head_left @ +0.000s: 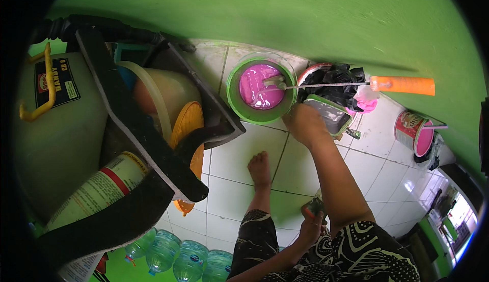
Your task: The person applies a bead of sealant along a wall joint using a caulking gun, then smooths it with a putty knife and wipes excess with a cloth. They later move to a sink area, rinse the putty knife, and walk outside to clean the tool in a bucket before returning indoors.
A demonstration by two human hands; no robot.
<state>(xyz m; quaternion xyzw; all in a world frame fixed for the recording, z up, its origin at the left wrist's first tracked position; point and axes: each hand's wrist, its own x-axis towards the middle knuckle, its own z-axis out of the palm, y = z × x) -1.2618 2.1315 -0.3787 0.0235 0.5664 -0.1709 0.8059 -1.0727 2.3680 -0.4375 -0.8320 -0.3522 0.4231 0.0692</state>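
Observation:
Pink paint [262, 73] fills the bottom of a green bucket [234, 103] on the floor by the wall. A long-handled tool, seemingly a paint roller, has its orange handle [402, 85] out to the right and its paint-covered end in the bucket. My right hand [305, 124] is closed at the bucket's right rim, beside a green rectangular container [333, 116] with a grey inside; its fingertips are hidden, and I cannot tell which rim it grips. Lower down, my left hand [309, 228] is closed round a small dark thing with a red-orange part [314, 208], too unclear to name.
A black plastic bag [338, 81] lies beside the bucket. Further right stands a paint can [410, 129] with pink paint. On the left a dark wooden rack [137, 129] holds containers and an orange lid [187, 124]. Several water bottles [163, 251] stand below; my bare foot [260, 167] is on the tiles.

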